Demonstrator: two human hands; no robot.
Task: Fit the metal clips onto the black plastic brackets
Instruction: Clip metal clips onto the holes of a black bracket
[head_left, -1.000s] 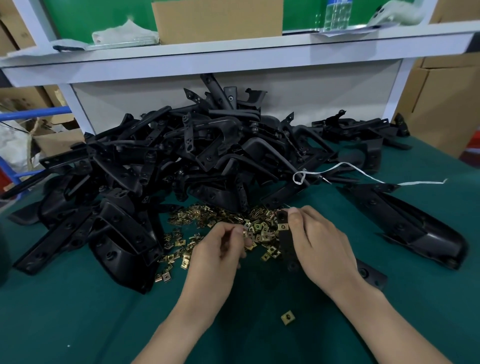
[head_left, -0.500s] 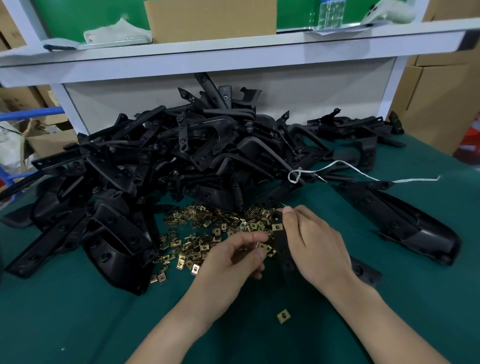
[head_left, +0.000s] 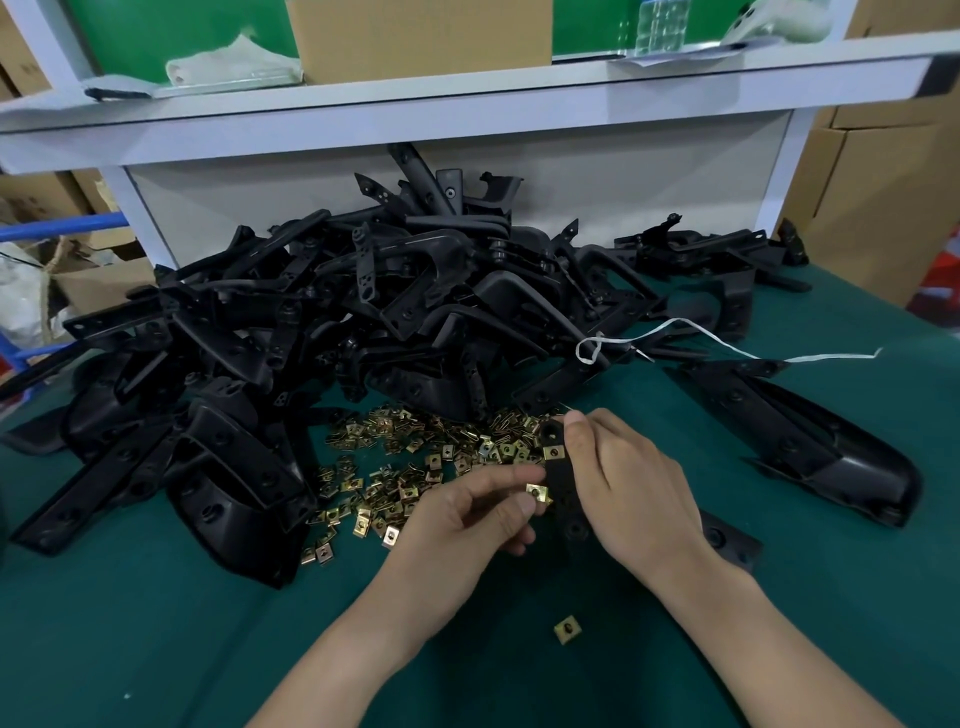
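Observation:
My right hand (head_left: 626, 486) grips a black plastic bracket (head_left: 563, 496) that lies on the green table; one brass clip (head_left: 554, 452) sits on the bracket's far end. My left hand (head_left: 467, 519) pinches a single brass metal clip (head_left: 538, 491) between thumb and forefinger, right against the bracket's left edge. A scatter of loose brass clips (head_left: 405, 467) lies just beyond my left hand. One stray clip (head_left: 567, 629) rests on the table between my forearms.
A big heap of black brackets (head_left: 332, 332) fills the table's back and left. A long black part (head_left: 810, 441) lies at the right, a white string (head_left: 727, 348) beyond it. A white shelf (head_left: 467, 104) with a cardboard box overhangs the back.
My left hand picked a clip out of the scatter and carried it right, up to the bracket. My right hand kept its grip on the bracket.

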